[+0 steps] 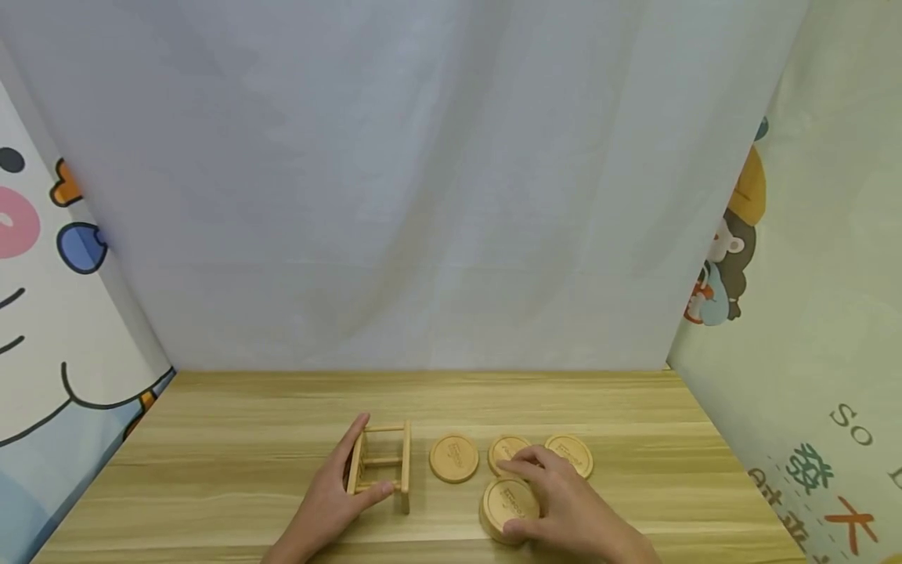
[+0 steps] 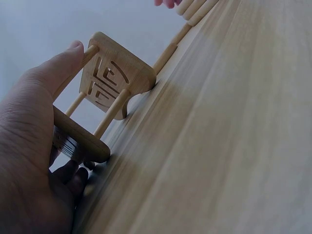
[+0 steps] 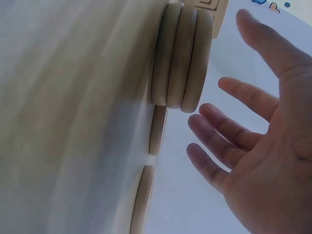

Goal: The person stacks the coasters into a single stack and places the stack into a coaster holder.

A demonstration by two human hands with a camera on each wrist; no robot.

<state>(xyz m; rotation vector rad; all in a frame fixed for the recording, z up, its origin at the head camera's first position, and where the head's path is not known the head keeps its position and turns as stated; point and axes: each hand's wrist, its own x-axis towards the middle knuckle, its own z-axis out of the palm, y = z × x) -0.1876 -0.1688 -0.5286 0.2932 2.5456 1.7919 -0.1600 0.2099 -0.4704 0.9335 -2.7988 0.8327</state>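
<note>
A wooden coaster rack [image 1: 406, 470] with two slotted end panels and round rods stands on the table at left centre. My left hand [image 1: 324, 493] holds it by the near-left panel; in the left wrist view the thumb lies along a rod of the rack [image 2: 114, 73] and the fingers are behind the panel, partly in shadow. To the right is a stack of three round wooden coasters [image 1: 507, 501]. My right hand [image 1: 564, 501] hovers over this stack, fingers spread. In the right wrist view, a gap shows between the hand [image 3: 263, 146] and the stacked coasters [image 3: 181, 58].
Single coasters lie flat: one [image 1: 454, 458] between rack and stack, one [image 1: 503, 450] behind the stack, partly covered by the right hand, and one [image 1: 574, 454] farther right. A pale curtain [image 1: 423, 196] hangs behind the wood-grain table [image 1: 247, 407], with printed cloths at both sides.
</note>
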